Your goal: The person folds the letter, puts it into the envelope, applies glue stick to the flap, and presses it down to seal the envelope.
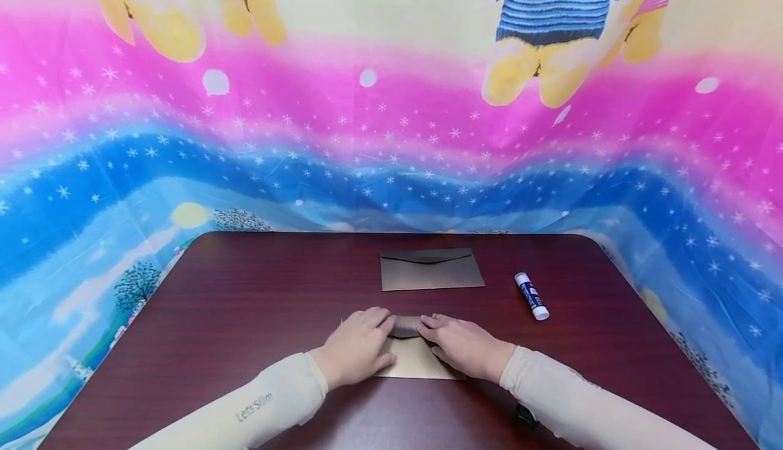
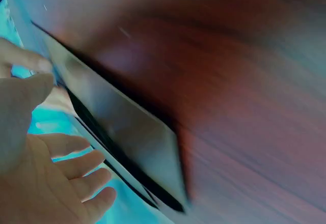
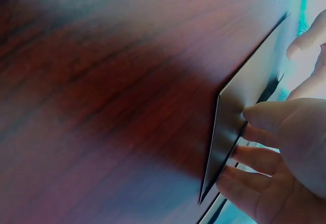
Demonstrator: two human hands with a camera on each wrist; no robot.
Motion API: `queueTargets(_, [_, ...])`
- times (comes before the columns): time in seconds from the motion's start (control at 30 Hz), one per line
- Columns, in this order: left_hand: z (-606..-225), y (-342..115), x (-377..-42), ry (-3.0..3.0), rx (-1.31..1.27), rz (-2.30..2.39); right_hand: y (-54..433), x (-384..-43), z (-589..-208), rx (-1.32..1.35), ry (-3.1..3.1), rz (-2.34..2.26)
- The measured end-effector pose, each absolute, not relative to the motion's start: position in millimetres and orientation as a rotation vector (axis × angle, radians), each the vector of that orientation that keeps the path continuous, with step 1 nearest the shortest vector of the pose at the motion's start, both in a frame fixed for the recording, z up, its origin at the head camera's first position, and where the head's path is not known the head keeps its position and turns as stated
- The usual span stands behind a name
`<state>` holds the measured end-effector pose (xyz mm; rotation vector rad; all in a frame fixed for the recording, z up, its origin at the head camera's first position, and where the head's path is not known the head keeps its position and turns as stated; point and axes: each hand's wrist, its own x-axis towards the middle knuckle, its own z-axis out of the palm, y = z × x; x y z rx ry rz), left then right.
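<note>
A gold-brown paper envelope [image 1: 422, 361] lies near the front of the table, its darker flap [image 1: 406, 327] along the far side. In the left wrist view a dark gap shows under the flap's edge. My left hand [image 1: 362, 344] rests at the left end of the envelope, fingertips at the flap, its fingers loosely spread in the left wrist view. At the right end, my right hand [image 1: 467, 347] touches the flap with its fingertips. Its thumb lies against the envelope's front [image 3: 235, 113] in the right wrist view, fingers extended.
Another matching envelope [image 1: 431, 274], flap folded down, lies farther back on the dark red wooden table [image 1: 275, 280]. Right of it is a white and blue glue stick [image 1: 531, 296] with its cap on. A colourful printed cloth [image 1: 379, 124] hangs behind the table.
</note>
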<state>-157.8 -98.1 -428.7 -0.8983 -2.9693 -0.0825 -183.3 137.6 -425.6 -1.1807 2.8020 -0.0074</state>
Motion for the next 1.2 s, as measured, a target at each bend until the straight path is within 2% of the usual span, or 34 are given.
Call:
queueTargets(0.3, [-434.6,-69.7,-147.3,-3.090,-1.044,0.010,134.9,-180.6,-422.5,-1.211,2.810,0.030])
queueTargets(0.8, [-430.6,-88.1,-151.3,-3.189,-1.082,-0.058,137.2,-181.8,-424.6,-1.108,2.794,-0.040])
queueTargets(1.2, [-425.9,-112.6,-145.2,-3.240,-1.004,-0.219,139.6,-184.0,-426.9,-1.097,2.781,-0.089])
